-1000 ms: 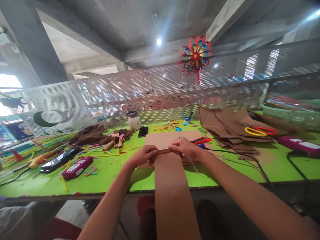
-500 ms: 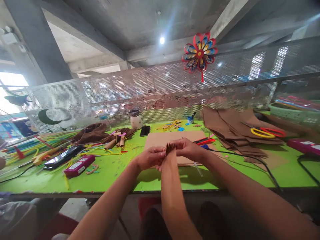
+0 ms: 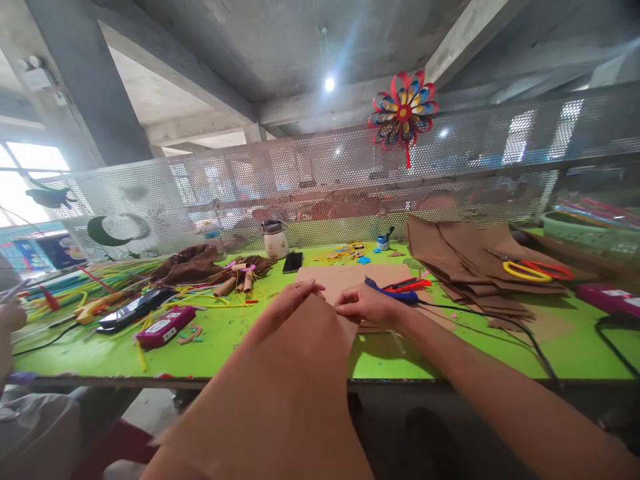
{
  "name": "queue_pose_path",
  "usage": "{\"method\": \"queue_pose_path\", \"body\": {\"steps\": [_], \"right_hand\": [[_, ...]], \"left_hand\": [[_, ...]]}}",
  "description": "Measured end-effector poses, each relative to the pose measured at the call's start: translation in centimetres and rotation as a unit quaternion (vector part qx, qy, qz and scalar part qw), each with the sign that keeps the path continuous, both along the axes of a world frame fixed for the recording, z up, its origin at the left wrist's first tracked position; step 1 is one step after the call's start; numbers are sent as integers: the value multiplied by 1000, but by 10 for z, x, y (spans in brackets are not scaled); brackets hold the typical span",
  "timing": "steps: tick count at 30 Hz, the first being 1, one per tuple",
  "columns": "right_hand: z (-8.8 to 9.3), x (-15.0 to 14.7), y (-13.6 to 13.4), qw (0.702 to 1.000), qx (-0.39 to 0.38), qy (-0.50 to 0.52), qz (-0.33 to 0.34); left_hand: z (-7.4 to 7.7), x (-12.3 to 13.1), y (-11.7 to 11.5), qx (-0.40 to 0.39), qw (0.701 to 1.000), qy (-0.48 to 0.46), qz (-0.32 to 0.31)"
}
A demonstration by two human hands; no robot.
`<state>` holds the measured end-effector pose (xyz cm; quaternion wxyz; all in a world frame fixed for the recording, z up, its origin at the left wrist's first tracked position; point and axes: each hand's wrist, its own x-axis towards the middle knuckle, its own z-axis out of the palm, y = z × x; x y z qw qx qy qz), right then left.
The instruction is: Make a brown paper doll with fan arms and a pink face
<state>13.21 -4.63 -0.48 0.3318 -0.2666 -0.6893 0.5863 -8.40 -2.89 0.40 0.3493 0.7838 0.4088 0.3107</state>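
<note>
A brown paper sheet (image 3: 295, 380) hangs from the table's front edge toward me, broad and loosely curved. My left hand (image 3: 295, 298) grips its far edge, the fingers partly behind the paper. With bent fingers, my right hand (image 3: 367, 305) pinches the same edge a little to the right. Under and beyond my hands lies a flat stack of brown card (image 3: 320, 273). Just past my right hand rest a blue-handled tool with a cable (image 3: 395, 292) and a red-handled tool (image 3: 413, 285).
Brown sheets (image 3: 460, 253) with yellow-and-red scissors (image 3: 530, 270) lie right. A purple box (image 3: 167, 327), a black device (image 3: 134, 310), paper rolls (image 3: 227, 285) and yellow cords are left. A jar (image 3: 275, 240) and phone (image 3: 293, 262) stand behind. Another person's hand (image 3: 13, 313) shows far left.
The paper was a narrow strip with a pleated far end; now it has spread into a wide sheet. My hands have shifted slightly, and the view has turned a little left.
</note>
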Motion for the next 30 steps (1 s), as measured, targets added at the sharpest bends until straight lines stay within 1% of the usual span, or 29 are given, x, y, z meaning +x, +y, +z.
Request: {"method": "queue_pose_path", "body": {"steps": [2, 3, 4, 5, 7, 9, 12, 14, 17, 22, 30], "right_hand": [[-2, 1, 2, 996, 59, -60, -13], [-3, 1, 4, 991, 97, -88, -23], [-5, 1, 7, 983, 138, -116, -35], [-6, 1, 9, 971, 183, -147, -49], [-9, -1, 13, 939, 265, -205, -82], [-12, -4, 15, 914, 309, -239, -110], [-15, -6, 16, 899, 328, -259, -131], [-17, -6, 16, 890, 339, -272, -137], [-23, -4, 20, 881, 351, -287, -137], [-31, -1, 25, 867, 374, -301, -130], [-31, 0, 23, 839, 416, -328, -123]], "left_hand": [[1, -1, 2, -61, 997, -53, 12], [0, 0, 1, -88, 994, -66, 9], [-1, 2, 1, -100, 993, -60, 0], [-2, 4, 0, -94, 995, -35, -12], [-6, 8, 0, -53, 998, 33, -29], [-9, 11, 2, 7, 996, 83, -33], [-12, 12, 7, 90, 987, 132, -23], [-14, 10, 9, 116, 979, 169, -10], [-16, 8, 11, 118, 974, 196, -3], [-18, 7, 11, 110, 975, 192, -14], [-19, 4, 13, 122, 971, 204, -19]]}}
